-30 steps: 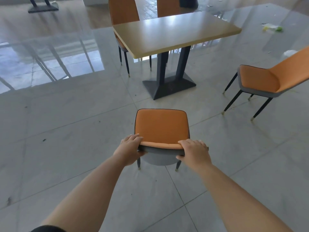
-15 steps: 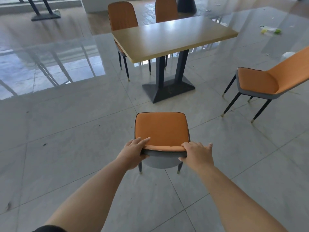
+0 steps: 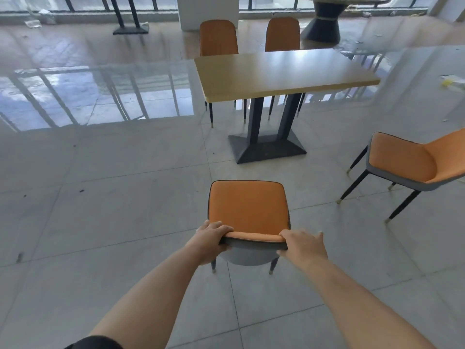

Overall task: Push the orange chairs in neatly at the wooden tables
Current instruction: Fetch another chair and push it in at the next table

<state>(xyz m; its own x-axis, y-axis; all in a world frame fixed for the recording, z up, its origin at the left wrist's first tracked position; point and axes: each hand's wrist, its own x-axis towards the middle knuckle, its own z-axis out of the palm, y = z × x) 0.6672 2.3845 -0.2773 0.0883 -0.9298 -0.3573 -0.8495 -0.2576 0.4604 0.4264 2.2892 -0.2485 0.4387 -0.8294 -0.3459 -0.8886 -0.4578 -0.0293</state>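
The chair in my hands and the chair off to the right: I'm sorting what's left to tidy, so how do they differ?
The held chair faces the wooden table, seen from behind its backrest; the right chair is turned sideways. The left hand and right hand grip the held chair's backrest; the right chair is untouched. Both have orange seats and dark legs, and neither is tucked under the table.

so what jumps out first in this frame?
Front and centre, the left hand and right hand grip the top of the backrest of an orange chair, short of the wooden table ahead. A second orange chair stands out of line at the right, while two more sit tucked in at the table's far side.
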